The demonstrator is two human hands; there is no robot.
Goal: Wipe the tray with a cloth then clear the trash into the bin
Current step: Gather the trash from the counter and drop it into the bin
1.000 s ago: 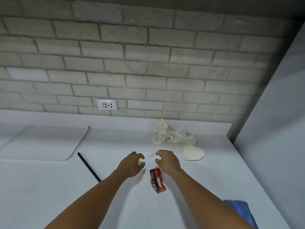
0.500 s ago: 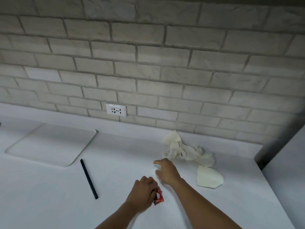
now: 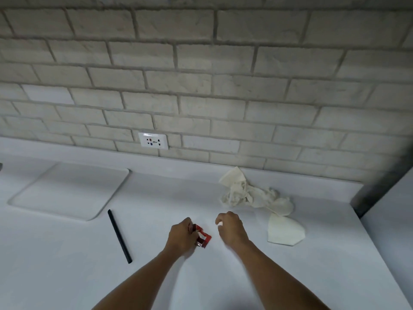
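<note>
Nearest to us, our left hand (image 3: 182, 237) curls its fingers round the red wrapper (image 3: 203, 237), which lies out in the middle of the counter (image 3: 67, 265); we judge this a gathering grip, taking up trash for the bin. No bin shows in this view. Just beside it, our right hand (image 3: 231, 227) hovers with fingers bent, and a small white scrap (image 3: 220, 223) shows at the fingertips. It looks pinched, likely a crumb of litter picked up.

To the left, a black straw (image 3: 119, 236) lies flat, apart from both hands, not yet collected. To the right, a flat piece of white paper (image 3: 286, 231) rests near the counter's right edge.

Farther back, the crumpled cloth (image 3: 252, 195) sits close to the back edge towards the right corner, probably set aside there. The tray (image 3: 67, 191) lies flat by the back left, well apart from the trash, so nothing lands on it.
</note>
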